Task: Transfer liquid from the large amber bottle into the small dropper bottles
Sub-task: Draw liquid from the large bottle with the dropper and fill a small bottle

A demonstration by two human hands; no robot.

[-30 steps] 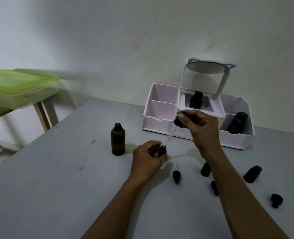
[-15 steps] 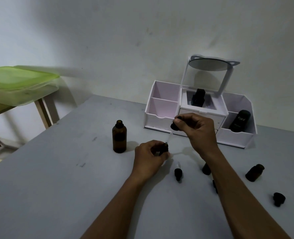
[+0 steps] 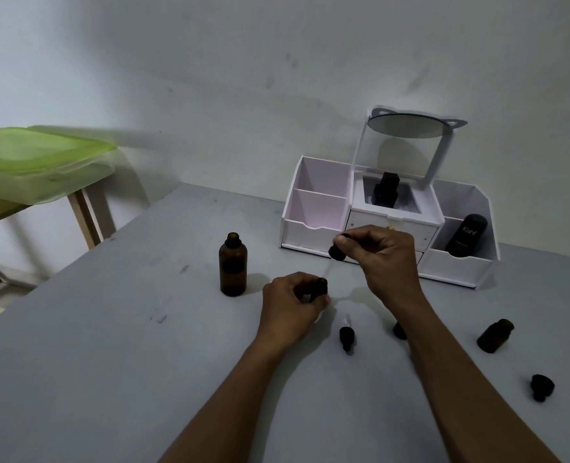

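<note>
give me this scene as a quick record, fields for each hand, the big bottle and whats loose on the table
left hand: grips small dropper bottle
right hand: pinches dropper by its bulb, pipette angled down toward that bottle's mouth
large amber bottle: upright, uncapped, left of both hands
loose on table: second dropper, small amber bottle, black cap
behind: white organizer
</note>
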